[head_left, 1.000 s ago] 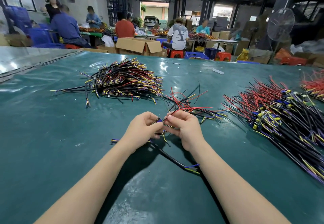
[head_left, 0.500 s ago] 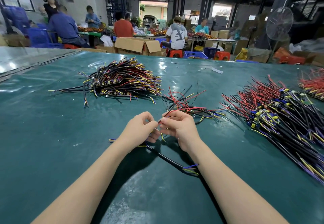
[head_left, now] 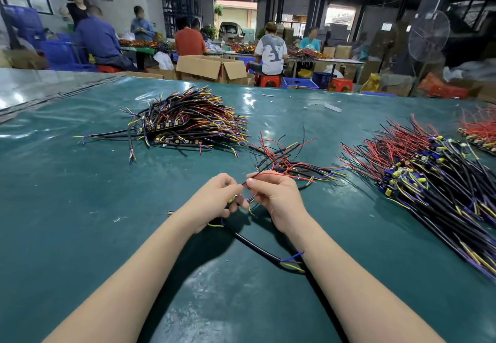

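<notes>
My left hand (head_left: pixel 214 199) and my right hand (head_left: pixel 276 198) meet over the green table (head_left: pixel 80 222), fingertips nearly touching. Both pinch parts of one wire assembly. A thin red wire (head_left: pixel 281 174) runs from my right fingertips off to the right. A black sheathed cable (head_left: pixel 257 248) trails from under my left hand toward me and ends in blue and yellow leads near my right forearm. The small part between my fingers is mostly hidden.
A heap of black, red, yellow and purple wires (head_left: pixel 188 122) lies far left of centre. A small loose tangle (head_left: pixel 284 157) sits just beyond my hands. A large pile of harnesses (head_left: pixel 429 176) fills the right. Several people work at tables behind, by cardboard boxes (head_left: pixel 212 67).
Both hands have stayed together at the same spot, with small finger movements on the wires. The red wire now stretches out from my right fingertips.
</notes>
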`<control>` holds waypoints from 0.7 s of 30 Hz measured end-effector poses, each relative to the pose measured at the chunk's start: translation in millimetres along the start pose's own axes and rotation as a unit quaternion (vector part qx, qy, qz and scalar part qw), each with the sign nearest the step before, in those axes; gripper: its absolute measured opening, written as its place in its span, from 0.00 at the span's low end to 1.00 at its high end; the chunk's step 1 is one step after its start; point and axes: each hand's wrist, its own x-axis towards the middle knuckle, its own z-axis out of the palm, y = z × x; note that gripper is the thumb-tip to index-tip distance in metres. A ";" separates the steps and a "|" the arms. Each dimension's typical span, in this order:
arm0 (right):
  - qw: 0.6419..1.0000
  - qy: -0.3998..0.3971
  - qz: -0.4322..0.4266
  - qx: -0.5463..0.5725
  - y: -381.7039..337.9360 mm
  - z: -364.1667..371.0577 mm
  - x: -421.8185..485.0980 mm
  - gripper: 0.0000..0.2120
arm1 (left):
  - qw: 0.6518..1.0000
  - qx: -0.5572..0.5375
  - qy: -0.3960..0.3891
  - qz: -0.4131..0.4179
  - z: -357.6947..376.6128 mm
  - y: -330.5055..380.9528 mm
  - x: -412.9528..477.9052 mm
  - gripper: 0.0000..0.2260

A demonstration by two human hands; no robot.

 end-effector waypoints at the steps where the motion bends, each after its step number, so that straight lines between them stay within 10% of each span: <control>1: 1.000 0.004 0.001 0.004 0.4 0.0 0.3 0.11 | 1.000 0.016 0.008 0.006 0.6 -0.6 1.0 0.04; 15: 0.989 0.038 0.049 0.135 -4.5 1.1 2.6 0.09 | 0.960 0.194 0.140 0.144 12.8 -1.0 5.3 0.10; 21: 0.993 0.071 0.026 0.091 -4.3 -3.8 3.0 0.11 | 0.979 0.144 0.081 0.118 7.9 -6.8 8.2 0.09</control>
